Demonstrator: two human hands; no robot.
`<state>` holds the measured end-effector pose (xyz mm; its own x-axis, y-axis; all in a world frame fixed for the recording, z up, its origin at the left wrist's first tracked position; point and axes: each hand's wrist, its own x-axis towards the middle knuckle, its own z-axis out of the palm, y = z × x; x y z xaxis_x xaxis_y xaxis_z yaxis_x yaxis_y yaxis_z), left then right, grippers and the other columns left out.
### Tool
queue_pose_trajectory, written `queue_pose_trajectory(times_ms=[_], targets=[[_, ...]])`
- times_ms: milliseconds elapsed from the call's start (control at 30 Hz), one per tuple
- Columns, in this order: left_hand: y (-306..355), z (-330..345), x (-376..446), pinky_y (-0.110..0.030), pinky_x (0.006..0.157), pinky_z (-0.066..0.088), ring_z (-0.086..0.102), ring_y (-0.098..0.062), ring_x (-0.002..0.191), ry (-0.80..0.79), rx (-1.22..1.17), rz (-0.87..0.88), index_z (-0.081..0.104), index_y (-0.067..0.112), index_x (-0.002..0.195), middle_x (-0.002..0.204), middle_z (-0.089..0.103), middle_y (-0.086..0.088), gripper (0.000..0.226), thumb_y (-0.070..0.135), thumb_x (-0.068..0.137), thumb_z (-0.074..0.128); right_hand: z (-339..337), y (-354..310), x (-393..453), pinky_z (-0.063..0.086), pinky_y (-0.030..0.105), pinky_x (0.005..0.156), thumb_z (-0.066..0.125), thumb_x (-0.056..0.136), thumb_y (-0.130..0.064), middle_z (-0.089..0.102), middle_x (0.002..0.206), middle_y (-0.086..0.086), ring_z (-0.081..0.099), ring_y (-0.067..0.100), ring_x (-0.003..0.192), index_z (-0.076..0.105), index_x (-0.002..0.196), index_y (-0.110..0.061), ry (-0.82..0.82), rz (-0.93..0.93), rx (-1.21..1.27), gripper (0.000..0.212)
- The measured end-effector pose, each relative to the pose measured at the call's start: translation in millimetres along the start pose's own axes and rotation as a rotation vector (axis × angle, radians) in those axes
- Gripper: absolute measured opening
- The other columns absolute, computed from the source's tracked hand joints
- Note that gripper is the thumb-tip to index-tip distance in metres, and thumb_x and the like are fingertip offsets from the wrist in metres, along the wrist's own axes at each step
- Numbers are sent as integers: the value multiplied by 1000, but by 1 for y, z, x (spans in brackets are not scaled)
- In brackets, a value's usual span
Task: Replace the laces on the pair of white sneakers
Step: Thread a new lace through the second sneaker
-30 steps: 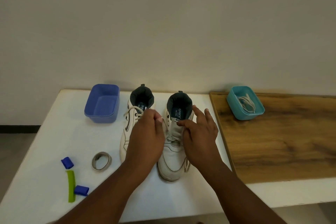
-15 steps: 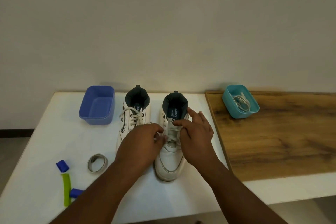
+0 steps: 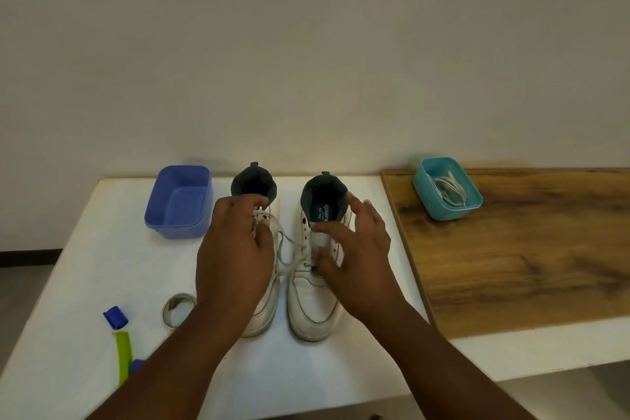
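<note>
Two white high-top sneakers stand side by side on the white table (image 3: 102, 266), toes toward me. My left hand (image 3: 235, 249) hovers over the left sneaker (image 3: 260, 317) with curled fingers pinching a white lace (image 3: 289, 251). That lace runs slack from the eyelets of the right sneaker (image 3: 312, 310) across to those fingers. My right hand (image 3: 356, 249) lies on the right sneaker's upper, fingers spread and fairly straight, covering its tongue and far side. The left sneaker's own lacing is mostly hidden under my left hand.
An empty blue tub (image 3: 177, 203) stands left of the sneakers. A teal tub (image 3: 472, 206) holding white laces (image 3: 448, 186) sits on the wooden board (image 3: 528, 256) at right. A tape roll (image 3: 177, 309) and a green strip with blue pieces (image 3: 122, 351) lie front left.
My left hand moved from the right sneaker's lacing to above the left sneaker, drawing the lace out leftward. My right hand spread over the right sneaker's upper.
</note>
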<state>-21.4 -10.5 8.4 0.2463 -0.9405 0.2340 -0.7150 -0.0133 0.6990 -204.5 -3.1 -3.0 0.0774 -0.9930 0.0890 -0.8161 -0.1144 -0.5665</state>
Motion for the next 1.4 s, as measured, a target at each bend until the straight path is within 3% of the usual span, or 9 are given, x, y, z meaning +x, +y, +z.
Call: queue_pose_trajectory(times_ms=[133, 233, 400, 567, 767, 867, 1033, 1133, 1400], targets=[[1, 0, 2, -28, 79, 52, 61, -17, 94, 20, -6, 4, 62, 22, 123, 117, 63, -2, 29, 12, 97, 57, 12, -7, -5, 6, 50, 123, 76, 86, -35, 8, 171, 3, -9, 31, 157, 71, 111, -44, -21, -337, -254, 28], [1, -3, 1, -41, 83, 45, 55, -25, 109, 53, 175, 23, 65, 30, 118, 126, 61, 1, 30, 13, 93, 60, 21, -10, -9, 13, 58, 123, 70, 91, -37, 13, 170, 7, -9, 35, 157, 73, 103, -41, -34, -292, -264, 13], [4, -7, 0, -52, 89, 34, 37, -33, 126, 62, 292, -34, 65, 43, 113, 146, 45, 0, 31, 30, 86, 74, -8, -19, -3, 34, 34, 115, 64, 97, -19, 40, 153, -7, 28, 16, 150, 66, 103, -31, 183, -163, 351, 14], [8, -1, -5, -47, 95, 34, 35, -30, 128, -13, 255, 87, 58, 40, 127, 148, 39, 1, 55, 56, 77, 76, -29, -28, 1, 54, 30, 89, 46, 105, -20, 69, 110, 1, 65, 22, 108, 68, 109, -14, 387, -107, 696, 23], [25, 4, -9, -7, 105, 19, 32, 2, 135, -190, -233, 357, 29, 54, 145, 140, 34, 33, 74, 69, 81, 62, -20, -24, -2, 51, 30, 64, 36, 102, -46, 61, 71, 4, 61, 20, 69, 63, 85, -9, 230, -18, 799, 49], [24, 2, -9, -16, 112, 24, 31, 0, 140, -235, -277, 424, 23, 59, 146, 146, 31, 34, 67, 65, 88, 56, -15, -23, -1, 48, 40, 60, 40, 103, -49, 55, 67, 6, 54, 26, 64, 59, 78, -7, 130, -80, 695, 52], [20, 7, -12, -10, 97, 40, 52, 4, 118, -270, -236, 531, 33, 49, 145, 134, 48, 20, 56, 25, 100, 57, -15, -19, 3, 43, 18, 61, 40, 104, -43, 54, 66, -7, 54, 12, 65, 61, 78, -17, 193, -109, 627, 43], [20, 7, -11, -13, 85, 48, 61, -1, 101, -236, -289, 465, 46, 39, 138, 119, 56, 20, 45, 25, 97, 60, -13, -19, 4, 43, 15, 62, 42, 102, -46, 54, 67, -13, 56, 13, 67, 60, 78, -28, 161, -113, 571, 36], [19, 3, -5, -6, 95, 40, 55, 7, 114, -68, -377, 451, 60, 40, 110, 118, 59, 17, 17, 35, 97, 50, -13, -14, 2, 54, 30, 69, 41, 106, -48, 65, 75, -1, 63, 14, 72, 69, 87, -28, -61, -38, 599, 39]])
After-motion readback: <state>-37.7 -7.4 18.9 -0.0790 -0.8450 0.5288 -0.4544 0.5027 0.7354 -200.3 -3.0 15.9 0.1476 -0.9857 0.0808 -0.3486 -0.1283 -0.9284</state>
